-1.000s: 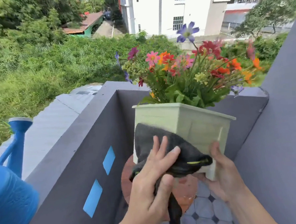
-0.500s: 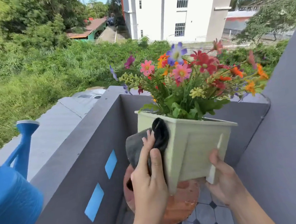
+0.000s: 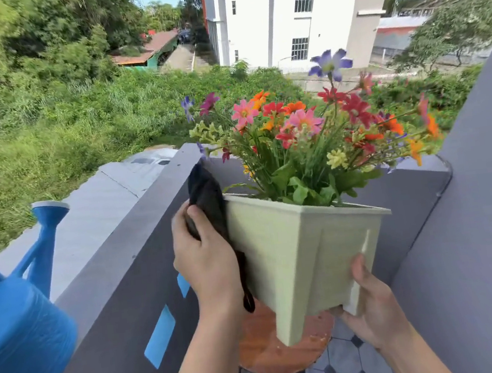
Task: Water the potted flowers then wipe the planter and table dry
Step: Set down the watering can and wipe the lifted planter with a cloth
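The left hand (image 3: 208, 257) has its fingers folded around a dark cloth (image 3: 209, 199), thumb on top, pressing it flat against the left wall of the planter (image 3: 301, 259). The cloth reaches up past the planter's rim and a strip of it hangs below the hand. The right hand (image 3: 373, 309) cups the planter's near right foot, thumb up along that corner, fingers closed beneath it. The planter is tilted and held above the round table (image 3: 265, 354), not resting on it. Flowers (image 3: 308, 128) crowd its top. A blue can (image 3: 20, 328) stands on the wall ledge (image 3: 117, 245) at the left, well apart.
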### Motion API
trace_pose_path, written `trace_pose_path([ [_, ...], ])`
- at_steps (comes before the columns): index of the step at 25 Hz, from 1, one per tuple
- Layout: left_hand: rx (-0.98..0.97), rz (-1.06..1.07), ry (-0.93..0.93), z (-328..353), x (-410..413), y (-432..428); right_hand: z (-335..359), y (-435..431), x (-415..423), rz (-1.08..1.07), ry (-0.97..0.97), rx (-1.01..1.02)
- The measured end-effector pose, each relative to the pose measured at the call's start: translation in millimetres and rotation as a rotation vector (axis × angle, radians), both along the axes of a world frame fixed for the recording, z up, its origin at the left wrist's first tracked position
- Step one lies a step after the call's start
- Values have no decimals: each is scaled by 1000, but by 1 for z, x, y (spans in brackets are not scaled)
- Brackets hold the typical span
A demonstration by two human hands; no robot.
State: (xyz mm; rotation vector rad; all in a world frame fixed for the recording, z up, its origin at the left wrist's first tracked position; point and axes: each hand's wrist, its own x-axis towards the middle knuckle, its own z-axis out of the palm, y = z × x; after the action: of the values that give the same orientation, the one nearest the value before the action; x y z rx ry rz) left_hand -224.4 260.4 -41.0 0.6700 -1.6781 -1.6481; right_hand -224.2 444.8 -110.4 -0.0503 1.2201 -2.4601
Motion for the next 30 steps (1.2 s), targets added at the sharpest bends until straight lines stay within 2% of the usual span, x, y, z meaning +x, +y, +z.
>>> trace_pose_path([
  [2, -35, -37, 42, 3, 10, 7, -3, 0, 2, 12, -16, 17],
  [6, -241, -270, 241, 9, 40, 32, 0, 1, 2, 9, -2, 16],
  [8, -312, -371, 268, 13, 40, 30, 3, 3, 6, -15, 13, -16],
  [14, -215, -324, 196, 3, 15, 12, 4, 9, 8, -38, 17, 1],
  [19, -329, -518, 310, -15, 33, 31, 9, 6, -8, -90, 35, 68],
  [21, -321, -471, 261, -16, 18, 22, 14, 5, -9, -90, 68, 46],
  [24, -278, -354, 93, -15, -3, 7, 19, 7, -8, -64, 101, 14],
  [27, -218, -343, -91, -17, -14, -5, 20, 10, -12, -47, 97, 31],
  [30, 108, -554, -129, -19, -15, -17, 22, 18, -21, -44, 70, 69],
])
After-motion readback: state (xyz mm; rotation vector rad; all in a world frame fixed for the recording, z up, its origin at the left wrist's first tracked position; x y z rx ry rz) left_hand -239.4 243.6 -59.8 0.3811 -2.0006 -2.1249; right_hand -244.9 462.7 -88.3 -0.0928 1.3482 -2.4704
